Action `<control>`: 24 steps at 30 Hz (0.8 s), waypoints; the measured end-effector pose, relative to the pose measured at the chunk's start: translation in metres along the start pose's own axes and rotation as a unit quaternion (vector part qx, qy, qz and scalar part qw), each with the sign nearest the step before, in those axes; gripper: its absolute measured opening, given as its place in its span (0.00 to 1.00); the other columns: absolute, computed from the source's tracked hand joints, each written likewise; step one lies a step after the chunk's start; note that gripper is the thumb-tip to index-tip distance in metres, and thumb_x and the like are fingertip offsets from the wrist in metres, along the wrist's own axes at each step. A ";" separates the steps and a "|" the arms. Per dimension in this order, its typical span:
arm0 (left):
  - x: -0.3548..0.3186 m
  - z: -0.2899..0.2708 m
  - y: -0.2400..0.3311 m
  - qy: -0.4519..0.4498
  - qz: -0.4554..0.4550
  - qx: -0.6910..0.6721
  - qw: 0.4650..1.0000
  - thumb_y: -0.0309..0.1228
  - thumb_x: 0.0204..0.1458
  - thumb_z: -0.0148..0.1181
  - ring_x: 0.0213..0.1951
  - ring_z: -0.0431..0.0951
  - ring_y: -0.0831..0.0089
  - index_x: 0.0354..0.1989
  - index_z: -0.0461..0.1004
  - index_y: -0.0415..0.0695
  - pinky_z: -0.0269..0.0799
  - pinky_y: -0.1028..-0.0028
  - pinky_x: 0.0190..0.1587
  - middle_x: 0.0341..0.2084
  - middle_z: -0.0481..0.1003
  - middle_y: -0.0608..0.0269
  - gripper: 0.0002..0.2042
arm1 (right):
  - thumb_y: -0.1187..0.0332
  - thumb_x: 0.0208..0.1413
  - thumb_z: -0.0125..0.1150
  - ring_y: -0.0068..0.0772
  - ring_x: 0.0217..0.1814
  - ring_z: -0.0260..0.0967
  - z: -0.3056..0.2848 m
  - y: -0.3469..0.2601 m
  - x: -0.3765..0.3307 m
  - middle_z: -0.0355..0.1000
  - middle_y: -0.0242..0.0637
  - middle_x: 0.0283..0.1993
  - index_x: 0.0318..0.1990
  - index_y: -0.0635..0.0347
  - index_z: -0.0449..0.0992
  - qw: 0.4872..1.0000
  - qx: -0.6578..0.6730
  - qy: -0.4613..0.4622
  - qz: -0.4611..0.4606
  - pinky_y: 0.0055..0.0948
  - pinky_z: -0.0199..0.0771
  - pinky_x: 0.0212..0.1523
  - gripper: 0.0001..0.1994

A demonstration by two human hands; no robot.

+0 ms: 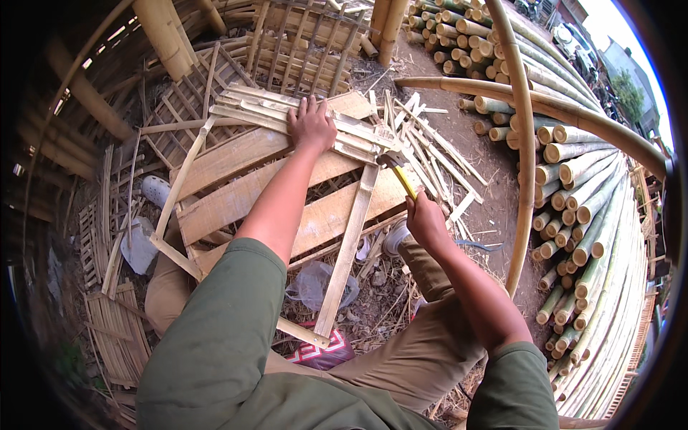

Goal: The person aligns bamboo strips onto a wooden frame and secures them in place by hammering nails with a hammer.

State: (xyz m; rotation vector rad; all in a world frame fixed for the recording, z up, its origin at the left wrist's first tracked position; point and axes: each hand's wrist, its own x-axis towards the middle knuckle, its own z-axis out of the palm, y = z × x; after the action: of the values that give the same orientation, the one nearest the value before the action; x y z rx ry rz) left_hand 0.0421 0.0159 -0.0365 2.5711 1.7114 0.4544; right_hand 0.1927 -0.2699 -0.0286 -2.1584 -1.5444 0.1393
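My right hand [428, 221] is closed around the yellow handle of a hammer [401, 175]. The hammer's dark head rests at or just over the right ends of several split bamboo slats [251, 104], near a corner joint. Across the middle of these slats lies my left hand [312, 127], pressed flat with its fingers apart. The slats belong to a frame; one long bamboo strip [351, 247] runs from the corner down toward my lap, and another strip [183, 175] forms the left side. Beneath the slats is a low bench of wooden planks [247, 201].
Loose cut strips [430, 154] are heaped right of the bench. Stacked bamboo poles [580, 193] fill the right side, with a curved pole [525, 143] standing before them. Lattice panels [301, 46] lean behind. A clear plastic bag [319, 283] lies on the littered ground.
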 end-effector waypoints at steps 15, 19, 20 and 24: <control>-0.001 0.004 -0.005 0.021 0.004 -0.007 1.000 0.41 0.59 0.41 0.72 0.48 0.65 0.68 0.60 0.55 0.35 0.54 0.71 0.71 0.53 0.61 0.26 | 0.68 0.62 0.54 0.59 0.20 0.67 -0.024 -0.018 0.006 0.67 0.52 0.19 0.32 0.63 0.65 0.979 0.090 0.165 -0.075 0.49 0.66 0.21 0.10; 0.002 0.000 0.000 0.009 0.008 0.005 1.000 0.41 0.59 0.40 0.72 0.47 0.66 0.68 0.59 0.55 0.34 0.55 0.71 0.71 0.53 0.62 0.27 | 0.65 0.62 0.53 0.63 0.24 0.69 -0.025 -0.014 0.009 0.69 0.57 0.22 0.33 0.66 0.66 0.994 0.058 0.078 -0.041 0.52 0.68 0.26 0.12; -0.003 0.000 0.001 0.007 0.011 0.006 1.000 0.41 0.59 0.40 0.72 0.47 0.66 0.68 0.59 0.55 0.34 0.55 0.71 0.71 0.53 0.62 0.27 | 0.63 0.63 0.52 0.65 0.25 0.69 -0.023 -0.013 0.009 0.70 0.60 0.23 0.34 0.67 0.66 0.998 -0.034 -0.050 -0.003 0.54 0.68 0.28 0.14; -0.001 0.005 -0.003 0.008 -0.002 -0.011 1.000 0.42 0.59 0.40 0.72 0.47 0.66 0.68 0.60 0.55 0.35 0.54 0.71 0.71 0.53 0.63 0.26 | 0.60 0.64 0.51 0.65 0.27 0.70 -0.013 -0.004 0.014 0.70 0.61 0.22 0.32 0.68 0.66 1.000 -0.010 0.000 0.026 0.57 0.68 0.30 0.16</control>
State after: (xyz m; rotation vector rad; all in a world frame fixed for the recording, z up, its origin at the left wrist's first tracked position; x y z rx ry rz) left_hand 0.0403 0.0173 -0.0415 2.5553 1.7059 0.4933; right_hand 0.1989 -0.2609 -0.0125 -2.2156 -1.4954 0.1411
